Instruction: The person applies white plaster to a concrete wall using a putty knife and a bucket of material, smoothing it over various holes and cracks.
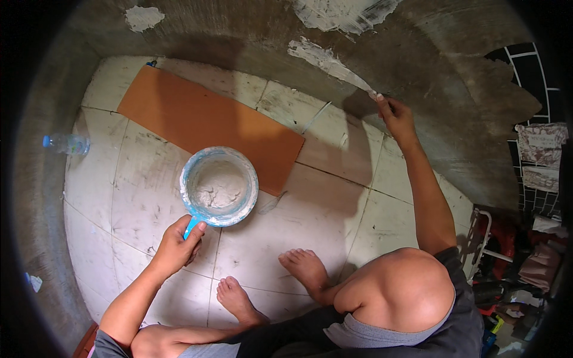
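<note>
My left hand [178, 243] is closed round the blue handle of a dipper [251, 190], whose round bowl is held level above the floor. Inside lies thick whitish paste [219, 184], and more of it is smeared along the rim. Out to the right, the fingers of my right hand [396, 117] pinch the end of a putty knife [362, 85], its thin blade against the wall. A streak of white paste [319, 58] runs up and left from the blade. Above it is a broader white patch [346, 13], and a smaller patch [144, 18] sits farther left.
An orange-brown board or sheet [209, 113] lies on the dirty white floor tiles [149, 185] beyond the dipper. A clear bottle with a blue cap [67, 144] is near the left wall. Right of my knee are a white metal frame [484, 244] and assorted clutter.
</note>
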Action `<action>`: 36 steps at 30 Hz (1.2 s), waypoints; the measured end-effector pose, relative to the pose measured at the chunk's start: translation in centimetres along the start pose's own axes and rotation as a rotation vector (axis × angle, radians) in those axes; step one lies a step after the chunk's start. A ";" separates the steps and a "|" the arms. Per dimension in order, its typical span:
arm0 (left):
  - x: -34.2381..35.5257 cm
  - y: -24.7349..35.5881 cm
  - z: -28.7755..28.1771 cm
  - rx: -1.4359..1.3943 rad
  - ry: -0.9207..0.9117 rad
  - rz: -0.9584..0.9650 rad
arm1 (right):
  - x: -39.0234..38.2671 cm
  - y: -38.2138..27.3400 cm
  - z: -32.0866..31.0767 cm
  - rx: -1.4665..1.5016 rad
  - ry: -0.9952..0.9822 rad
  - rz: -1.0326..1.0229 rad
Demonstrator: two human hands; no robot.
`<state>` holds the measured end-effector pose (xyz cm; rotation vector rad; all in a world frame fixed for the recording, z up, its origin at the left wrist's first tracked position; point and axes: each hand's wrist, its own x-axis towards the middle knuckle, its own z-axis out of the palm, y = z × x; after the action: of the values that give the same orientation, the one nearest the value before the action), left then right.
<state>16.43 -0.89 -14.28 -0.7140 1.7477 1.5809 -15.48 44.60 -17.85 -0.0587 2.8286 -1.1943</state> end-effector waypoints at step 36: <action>-0.1 0.7 0.0 -0.016 0.002 -0.012 | -4.1 5.0 -0.7 -0.004 0.080 -0.039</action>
<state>15.94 -0.77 -13.71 -0.7329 1.7307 1.5887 -11.50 48.80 -20.76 -0.0681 2.9120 -1.2254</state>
